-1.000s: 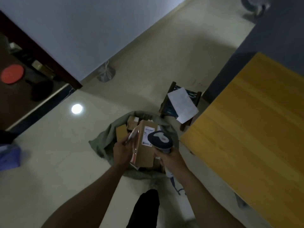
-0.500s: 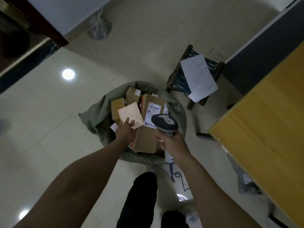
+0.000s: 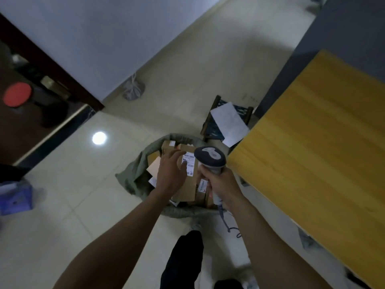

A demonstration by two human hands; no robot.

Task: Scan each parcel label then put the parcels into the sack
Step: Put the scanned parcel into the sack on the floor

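Observation:
A grey-green sack (image 3: 133,176) lies open on the floor, filled with several brown cardboard parcels. The top parcel (image 3: 187,188) shows a white label (image 3: 189,163). A flat tan envelope (image 3: 153,166) lies in the sack at its left. My left hand (image 3: 170,172) hovers over the parcels with fingers spread and nothing in it. My right hand (image 3: 220,182) grips a grey handheld barcode scanner (image 3: 210,158), its head just right of the label. The scanner's cable (image 3: 229,224) trails to the floor.
A yellow wooden table (image 3: 312,153) fills the right side, close to the sack. A small stool with a white sheet (image 3: 229,122) stands behind the sack. A tied grey bag (image 3: 133,90) sits by the wall. A blue bag (image 3: 14,197) lies at the left. My dark trouser leg (image 3: 183,259) is below.
My left hand has let go of the flat tan envelope, which now lies in the sack. The hand has lifted with fingers spread. The camera has tilted back up.

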